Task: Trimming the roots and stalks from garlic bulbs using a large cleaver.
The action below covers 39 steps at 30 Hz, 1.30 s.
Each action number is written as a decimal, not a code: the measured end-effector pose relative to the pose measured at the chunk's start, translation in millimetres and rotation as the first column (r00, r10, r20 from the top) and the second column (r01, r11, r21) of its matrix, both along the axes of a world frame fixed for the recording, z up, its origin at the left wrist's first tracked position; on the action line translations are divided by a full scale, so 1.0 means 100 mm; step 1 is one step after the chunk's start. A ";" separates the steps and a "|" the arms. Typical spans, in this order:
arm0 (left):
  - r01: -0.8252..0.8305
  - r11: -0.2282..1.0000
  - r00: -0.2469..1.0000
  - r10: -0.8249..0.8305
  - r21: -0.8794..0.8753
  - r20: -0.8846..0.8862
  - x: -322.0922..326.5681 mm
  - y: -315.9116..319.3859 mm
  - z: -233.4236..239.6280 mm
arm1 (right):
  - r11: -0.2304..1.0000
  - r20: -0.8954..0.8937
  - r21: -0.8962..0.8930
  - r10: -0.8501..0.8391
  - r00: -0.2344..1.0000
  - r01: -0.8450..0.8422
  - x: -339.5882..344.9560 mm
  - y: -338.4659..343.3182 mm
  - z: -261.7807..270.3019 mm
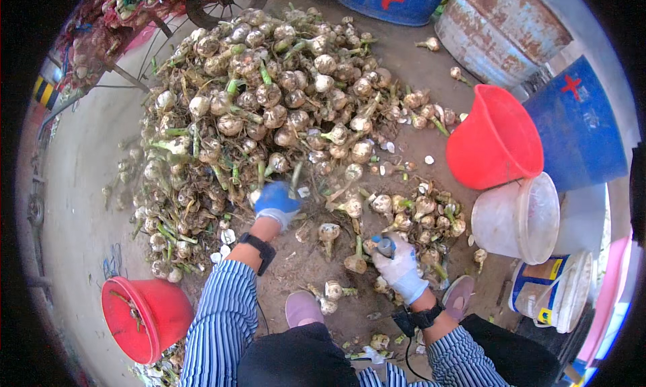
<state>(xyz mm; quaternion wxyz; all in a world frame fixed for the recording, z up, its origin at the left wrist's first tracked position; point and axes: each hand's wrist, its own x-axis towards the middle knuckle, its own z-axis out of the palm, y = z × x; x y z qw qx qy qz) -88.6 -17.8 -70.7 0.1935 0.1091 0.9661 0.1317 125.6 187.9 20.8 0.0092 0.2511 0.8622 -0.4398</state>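
A large heap of garlic bulbs (282, 99) with roots and green stems lies on the ground before me. At its near edge is my left hand (277, 204) in a blue and white work glove, blurred, touching or close to the bulbs; its fingers' grip cannot be made out. My right hand (398, 263), gloved alike, is closed around a small grey cylindrical tool handle (385, 246), beside a smaller pile of garlic bulbs (429, 210). Between the hands, a loose garlic bulb (329, 232) and a cut-looking bulb with a green stem (356, 264) lie on the ground.
A red bucket (171, 306) lies tipped at the lower left. On the right stand a red bucket (462, 147), a whitish plastic bucket (497, 223), a blue tub (580, 129) and a rusty metal drum (499, 28). A spoked wheel (227, 6) is behind the heap.
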 end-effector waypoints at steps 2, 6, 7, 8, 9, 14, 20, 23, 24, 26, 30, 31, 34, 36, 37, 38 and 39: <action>-0.118 0.895 0.962 -0.005 0.431 0.274 0.15 -0.29 -0.24 | 0.984 -0.032 -0.081 0.157 0.987 -0.159 -0.10 -0.04 0.00; -0.389 0.706 0.751 -0.130 0.592 0.648 0.58 -0.25 0.18 | 0.943 0.028 -0.056 0.329 0.944 -0.327 -0.33 -0.07 0.05; -0.266 0.703 0.825 -0.188 0.660 0.534 0.66 -0.25 0.12 | 0.943 0.029 -0.054 0.331 0.943 -0.329 -0.39 -0.10 0.12; -0.256 0.593 0.841 -0.253 0.764 0.478 0.78 -0.28 0.08 | 0.940 0.020 -0.028 0.341 0.940 -0.341 -0.44 -0.12 0.17; -0.254 0.598 0.844 -0.247 0.760 0.476 0.84 -0.30 0.17 | 0.936 0.003 -0.009 0.353 0.936 -0.353 -0.47 -0.15 0.20; -0.142 0.580 0.932 -0.194 0.802 0.306 0.98 -0.23 0.57 | 0.956 0.284 -0.090 0.294 0.913 -0.280 -0.20 0.26 -0.12; 0.378 0.728 0.920 -0.228 0.572 -0.318 1.17 0.02 0.59 | 0.427 0.082 -0.894 -0.142 0.986 0.136 -0.12 -0.16 -0.14; -0.433 0.250 0.879 -0.094 0.866 0.467 1.09 0.03 0.57 | 0.363 0.007 -0.927 -0.230 0.973 0.093 -0.04 -0.19 -0.16; -0.675 0.216 0.668 -0.229 0.706 0.708 1.12 -0.03 0.78 | 0.353 0.015 -0.931 -0.233 0.972 0.098 -0.04 -0.25 -0.07; -0.734 0.103 0.625 -0.283 0.671 0.728 1.22 -0.01 0.64 | 0.357 -0.001 -0.929 -0.268 0.963 0.098 -0.06 -0.37 0.00; -0.793 -0.085 0.578 -0.420 0.603 0.700 1.26 -0.03 0.77 | 0.864 -0.100 -0.489 0.081 0.992 -0.120 -0.06 -0.35 0.23; -0.725 -0.039 0.635 -0.425 0.688 0.645 1.25 -0.02 0.82 | 0.868 -0.096 -0.483 0.079 0.992 -0.116 -0.06 -0.28 0.24; -0.508 0.221 0.752 -0.358 0.833 0.553 1.21 -0.20 0.59 | 0.888 -0.160 0.213 0.442 0.883 -0.406 -0.14 -0.17 0.26; -0.199 0.303 0.912 -0.291 0.932 0.289 1.17 -0.25 0.44 | 0.831 -0.061 0.275 0.518 0.853 -0.485 -0.23 -0.20 0.42; -0.204 0.309 0.912 -0.286 0.929 0.295 1.19 -0.26 0.44 | 0.762 0.042 0.326 0.580 0.814 -0.560 -0.28 -0.22 0.51; -0.190 0.291 0.938 -0.227 0.938 0.261 1.22 -0.26 0.45 | 0.731 0.080 0.342 0.603 0.793 -0.591 -0.31 -0.24 0.53; -0.175 0.262 0.958 -0.176 0.949 0.225 1.25 -0.23 0.47 | 0.731 0.086 0.341 0.602 0.794 -0.591 -0.31 -0.23 0.50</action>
